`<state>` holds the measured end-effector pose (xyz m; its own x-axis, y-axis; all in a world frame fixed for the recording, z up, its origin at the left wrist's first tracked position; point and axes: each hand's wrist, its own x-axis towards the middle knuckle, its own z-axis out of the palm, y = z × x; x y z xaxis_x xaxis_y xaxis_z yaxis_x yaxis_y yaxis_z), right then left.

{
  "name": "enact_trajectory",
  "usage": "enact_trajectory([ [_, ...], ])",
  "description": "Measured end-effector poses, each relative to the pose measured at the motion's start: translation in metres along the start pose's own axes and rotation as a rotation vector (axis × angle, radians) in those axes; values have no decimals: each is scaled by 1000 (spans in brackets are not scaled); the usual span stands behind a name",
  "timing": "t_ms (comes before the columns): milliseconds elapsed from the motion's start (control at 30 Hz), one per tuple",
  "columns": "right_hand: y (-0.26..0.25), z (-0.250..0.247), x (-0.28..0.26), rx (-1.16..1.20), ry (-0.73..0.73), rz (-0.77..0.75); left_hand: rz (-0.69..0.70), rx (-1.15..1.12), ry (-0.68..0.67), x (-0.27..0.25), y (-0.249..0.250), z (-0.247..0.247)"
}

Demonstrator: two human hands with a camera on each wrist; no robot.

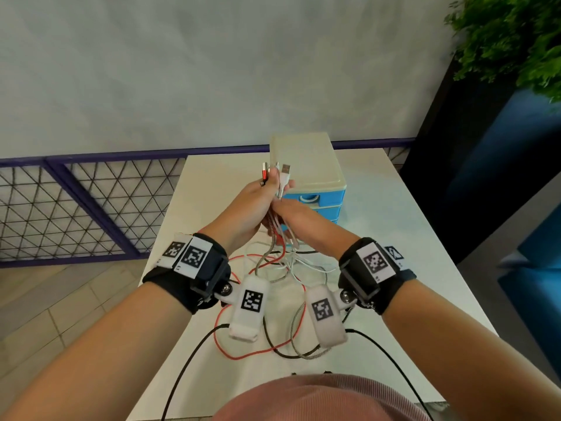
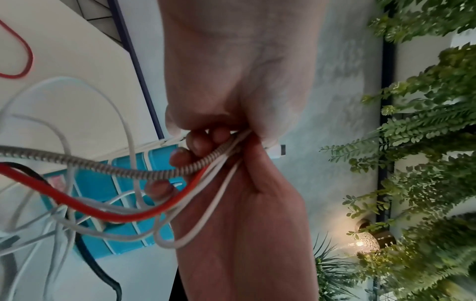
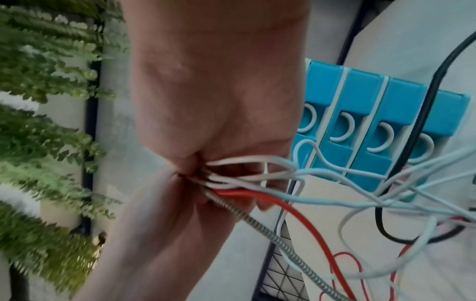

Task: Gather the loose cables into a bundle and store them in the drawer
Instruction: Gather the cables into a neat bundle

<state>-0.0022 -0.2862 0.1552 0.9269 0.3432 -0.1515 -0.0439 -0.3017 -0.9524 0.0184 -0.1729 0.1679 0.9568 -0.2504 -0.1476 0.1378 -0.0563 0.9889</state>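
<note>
Both hands are raised over the white table (image 1: 394,238) and hold one bunch of cables (image 1: 280,189): a red one, a braided grey one and several white ones. My left hand (image 1: 258,202) grips the bunch just below the plugs (image 1: 274,173), which stick out above its fist; its fingers (image 2: 203,142) curl round the strands. My right hand (image 1: 299,214) closes round the same cables (image 3: 247,181) directly beneath. The tails (image 1: 273,299), with a black cable, hang in loose loops onto the table. A small blue drawer unit (image 1: 306,159) with a cream top stands behind the hands, its drawers closed.
Black cords (image 1: 188,360) from the wrist cameras trail across the table's near edge. A purple mesh railing (image 1: 76,208) runs on the left beyond the table. A leafy plant (image 1: 516,41) and a dark blue panel (image 1: 501,177) stand on the right.
</note>
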Motion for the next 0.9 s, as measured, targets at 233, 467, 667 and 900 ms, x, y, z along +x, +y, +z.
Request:
enact_trajectory([
  [233, -1, -9, -2, 365, -182, -44, 102, -179, -92, -5, 10, -1],
  [467, -4, -17, -5, 366, -235, -49, 262, -70, 60, -3, 16, -7],
  [667, -7, -17, -4, 324, -241, -48, 309, -139, 85, -7, 19, -2],
  [900, -9, -21, -6, 303, -258, -32, 320, -74, 141, -4, 19, -4],
])
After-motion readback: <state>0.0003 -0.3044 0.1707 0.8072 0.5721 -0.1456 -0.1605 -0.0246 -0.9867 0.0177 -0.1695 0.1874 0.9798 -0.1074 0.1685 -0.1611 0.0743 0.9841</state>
